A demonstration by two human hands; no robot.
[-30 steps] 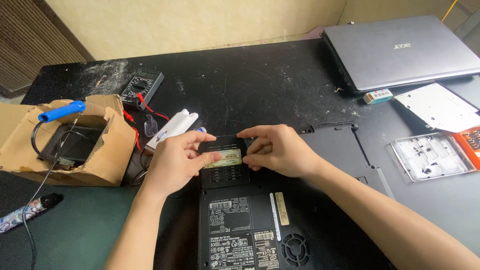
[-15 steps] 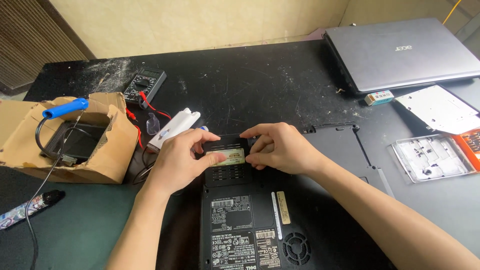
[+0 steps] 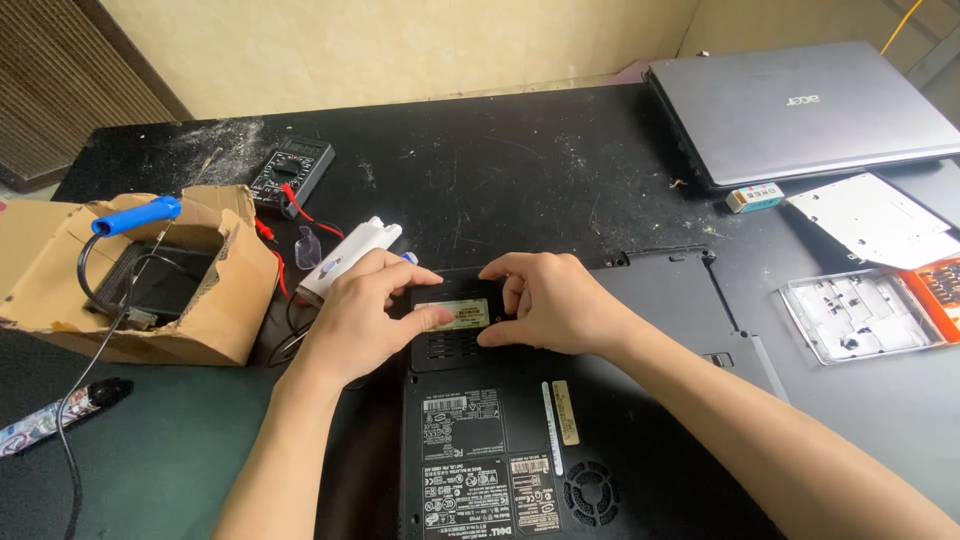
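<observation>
- Head view looks down on a dark bench [image 3: 520, 160] crowded with repair gear.
- At the far left sits a torn cardboard box [image 3: 190, 320] with a blue-handled tool [image 3: 135, 216] across its top and black cables inside.
- Behind it lies a black multimeter [image 3: 291, 170] with red leads, and a white tool [image 3: 350, 255] rests just beside the left hand [image 3: 360, 320].
- A closed grey laptop [image 3: 800, 110] fills the far right corner; a silver drive tray [image 3: 870, 215] and a clear parts tray [image 3: 860, 315] lie nearer.
- An upturned black laptop [image 3: 500, 450] lies in front, its small cover panel [image 3: 455, 340] at the far edge.
- Both hands rest on that panel: left thumb presses flat on its pale label [image 3: 465, 314], right hand [image 3: 555, 305] curls fingertips over its right edge, neither clenched around it.
</observation>
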